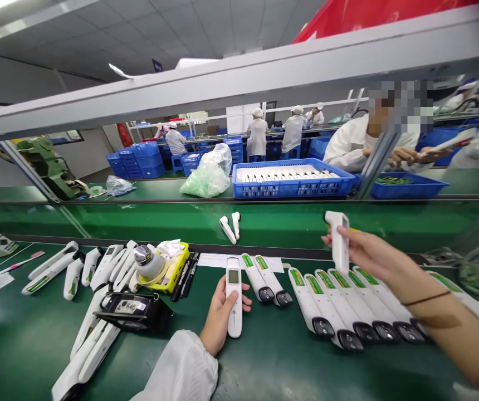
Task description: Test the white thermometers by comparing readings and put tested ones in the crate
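Counter (264,365) in green, strewn with white thermometers (343,303)
Left hand (218,320) grips a screened handset (236,295), thumb across its front; just right lie two open-backed units (260,281); farther off, the right hand (367,250) holds a white handset (340,250); beyond stands a blue crate (292,190).

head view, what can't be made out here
Head view, all four:
Back of the white device in the left hand: turned away.
Parts of the row of devices: behind the right forearm.
Writing on the label of the black case: too small and blurred.
End of the lowest white device: cut off by the bottom edge.
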### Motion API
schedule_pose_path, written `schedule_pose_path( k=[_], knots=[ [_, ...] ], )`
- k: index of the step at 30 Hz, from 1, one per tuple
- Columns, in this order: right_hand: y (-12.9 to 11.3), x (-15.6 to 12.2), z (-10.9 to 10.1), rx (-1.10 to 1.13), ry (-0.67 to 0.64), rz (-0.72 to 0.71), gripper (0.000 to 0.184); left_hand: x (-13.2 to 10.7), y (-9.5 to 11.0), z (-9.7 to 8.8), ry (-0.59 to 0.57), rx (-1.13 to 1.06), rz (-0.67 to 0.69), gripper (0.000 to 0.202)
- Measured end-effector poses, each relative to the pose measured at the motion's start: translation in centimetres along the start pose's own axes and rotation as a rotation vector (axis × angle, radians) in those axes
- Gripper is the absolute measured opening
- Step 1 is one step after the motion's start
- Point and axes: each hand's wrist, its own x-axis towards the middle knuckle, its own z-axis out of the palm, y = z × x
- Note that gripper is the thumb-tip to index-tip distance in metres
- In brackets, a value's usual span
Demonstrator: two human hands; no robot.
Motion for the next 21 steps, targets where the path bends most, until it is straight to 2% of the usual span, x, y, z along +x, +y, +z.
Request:
schedule_pose_path(
  k=[4,6,8,13,21],
  knots=[
    [4.8,-6.7,1.4,0.195,-0.285,0.028,0.022,-1.1,0.2,0.5,-0.098,-0.022,0.048,0.081],
    [7.2,-9.0,1.9,0.176,-0.419,0.048,0.032,-1.5,0.3,0.6,-0.148,-0.017,0.048,0.083],
    [9.3,-10.7,2.4,0.118,-0.487,0.06,0.038,-2.0,0.4,0.5,-0.191,0.005,0.036,0.081],
    [12.7,-12.3,3.2,0.0,-0.552,0.048,0.04,-3.3,0.6,0.2,-0.26,0.066,0.004,0.077],
    [13.5,-12.2,2.5,-0.072,-0.651,0.129,0.041,-3.9,1.7,0.4,-0.264,0.085,-0.131,0.09]
  ],
)
